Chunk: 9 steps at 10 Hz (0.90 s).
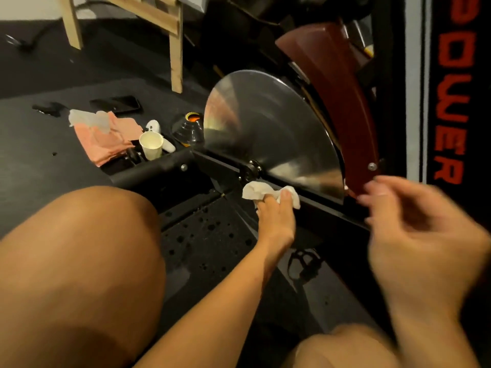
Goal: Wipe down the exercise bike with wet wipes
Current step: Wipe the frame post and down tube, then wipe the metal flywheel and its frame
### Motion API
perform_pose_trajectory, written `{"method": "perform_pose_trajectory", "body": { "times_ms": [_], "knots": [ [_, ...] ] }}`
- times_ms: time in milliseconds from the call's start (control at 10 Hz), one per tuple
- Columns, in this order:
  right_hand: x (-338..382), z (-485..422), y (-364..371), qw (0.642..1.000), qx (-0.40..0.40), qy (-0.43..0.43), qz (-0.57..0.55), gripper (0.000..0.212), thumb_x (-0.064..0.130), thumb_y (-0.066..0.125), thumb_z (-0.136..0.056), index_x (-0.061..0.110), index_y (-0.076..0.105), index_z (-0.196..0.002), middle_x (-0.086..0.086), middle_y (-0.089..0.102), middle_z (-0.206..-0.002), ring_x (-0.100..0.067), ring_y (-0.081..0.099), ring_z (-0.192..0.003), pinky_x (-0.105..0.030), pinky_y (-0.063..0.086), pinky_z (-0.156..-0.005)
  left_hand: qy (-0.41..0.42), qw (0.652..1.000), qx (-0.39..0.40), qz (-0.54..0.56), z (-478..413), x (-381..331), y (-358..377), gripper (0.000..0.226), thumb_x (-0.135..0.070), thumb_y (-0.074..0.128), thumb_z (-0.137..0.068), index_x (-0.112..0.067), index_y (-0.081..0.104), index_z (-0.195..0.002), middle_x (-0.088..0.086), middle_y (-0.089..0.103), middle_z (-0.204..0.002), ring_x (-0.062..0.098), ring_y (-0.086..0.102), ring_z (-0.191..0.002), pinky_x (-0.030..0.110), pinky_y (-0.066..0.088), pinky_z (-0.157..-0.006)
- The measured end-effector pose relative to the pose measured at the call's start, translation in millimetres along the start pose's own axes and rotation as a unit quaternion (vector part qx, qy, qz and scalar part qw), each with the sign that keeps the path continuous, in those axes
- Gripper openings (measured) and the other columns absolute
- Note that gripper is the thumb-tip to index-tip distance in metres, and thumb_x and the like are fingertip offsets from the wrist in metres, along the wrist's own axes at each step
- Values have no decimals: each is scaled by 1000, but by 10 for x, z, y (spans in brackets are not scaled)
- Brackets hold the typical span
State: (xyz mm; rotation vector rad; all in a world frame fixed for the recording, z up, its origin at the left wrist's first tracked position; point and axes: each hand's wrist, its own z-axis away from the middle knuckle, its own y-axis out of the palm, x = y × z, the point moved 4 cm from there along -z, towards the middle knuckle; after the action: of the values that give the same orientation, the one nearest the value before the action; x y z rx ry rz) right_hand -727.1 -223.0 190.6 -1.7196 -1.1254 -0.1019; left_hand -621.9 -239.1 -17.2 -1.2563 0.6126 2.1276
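Observation:
The exercise bike fills the middle: a shiny silver flywheel (pixel 268 134), a dark red guard (pixel 345 102) curving over it, and a black frame bar (pixel 326 205) running below. My left hand (pixel 276 221) grips a crumpled white wet wipe (pixel 255 192) and presses it on the black bar just under the flywheel hub. My right hand (pixel 414 235) hovers blurred at the right, near the lower end of the red guard, fingers loosely bent and holding nothing.
On the dark floor at left lie a pink cloth (pixel 106 139), a paper cup (pixel 151 146), a black phone (pixel 117 103) and a black-and-orange cone-shaped object (pixel 190 128). A wooden frame leg (pixel 176 49) stands behind. My bare knees are in the foreground. A black banner (pixel 451 88) stands at right.

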Motion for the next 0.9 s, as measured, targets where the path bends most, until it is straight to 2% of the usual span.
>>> {"method": "perform_pose_trajectory", "body": {
  "times_ms": [100,200,300,400,500,600,700,800,900],
  "knots": [
    [216,-363,-406,988,-81,-128,32,19,20,57,-95,16,67,-111,-11,69,-106,-26,64,-96,-44,53,-84,-23,1000,5,-1,-58,-64,-43,66,-47,36,-89,-2,38,-138,11,37,-142,28,42,-125,46,36,-108],
    [410,-512,-372,969,-167,-150,105,30,31,58,-95,12,64,-117,-11,66,-112,-28,60,-105,-46,48,-92,17,999,13,-31,119,-58,54,64,-50,33,-90,-3,43,-133,11,40,-138,27,42,-121,43,37,-107],
    [506,-526,-274,970,-136,-150,132,32,28,60,-93,13,63,-120,-9,63,-116,-24,58,-109,-42,46,-100,119,986,49,-105,512,-67,275,58,-52,29,-97,-8,45,-130,10,35,-137,23,38,-127,40,34,-110],
    [656,-434,-297,972,-151,-138,118,33,24,61,-90,7,63,-119,-12,62,-118,-27,57,-111,-9,34,-96,183,974,90,-99,770,-82,413,50,-47,36,-100,-13,40,-137,0,25,-146,23,30,-136,40,27,-117],
    [748,-747,-495,969,-114,-102,197,51,40,58,-89,12,53,-130,-14,54,-130,-33,48,-122,-28,37,-102,196,967,79,-142,665,-66,314,47,-42,36,-101,-11,41,-136,7,25,-151,28,22,-143,48,21,-119],
    [716,-1181,-597,960,77,79,257,74,64,66,-78,15,49,-132,-14,57,-127,-35,54,-114,-41,45,-84,189,974,47,-115,507,-62,110,41,-39,31,-102,-9,50,-121,13,36,-142,29,35,-134,49,31,-114],
    [629,-1306,-608,963,113,99,223,67,65,72,-72,16,61,-116,-11,62,-102,-27,54,-87,-35,42,-71,172,982,34,-72,444,-117,-25,33,-32,32,-106,-9,54,-98,13,52,-114,21,54,-101,43,45,-97],
    [624,-1241,-578,959,79,94,254,69,72,68,-70,18,59,-112,-9,62,-99,-31,56,-87,-38,44,-73,179,981,17,-77,429,-138,-39,33,-32,32,-106,-10,55,-98,10,57,-110,20,56,-100,42,47,-95],
    [583,-1189,-567,954,37,86,284,76,76,61,-73,17,52,-120,-9,62,-108,-34,60,-101,-41,46,-79,211,975,12,-72,488,-271,131,31,-40,30,-104,-22,52,-93,14,48,-134,25,49,-123,39,40,-107]
  ]
}}
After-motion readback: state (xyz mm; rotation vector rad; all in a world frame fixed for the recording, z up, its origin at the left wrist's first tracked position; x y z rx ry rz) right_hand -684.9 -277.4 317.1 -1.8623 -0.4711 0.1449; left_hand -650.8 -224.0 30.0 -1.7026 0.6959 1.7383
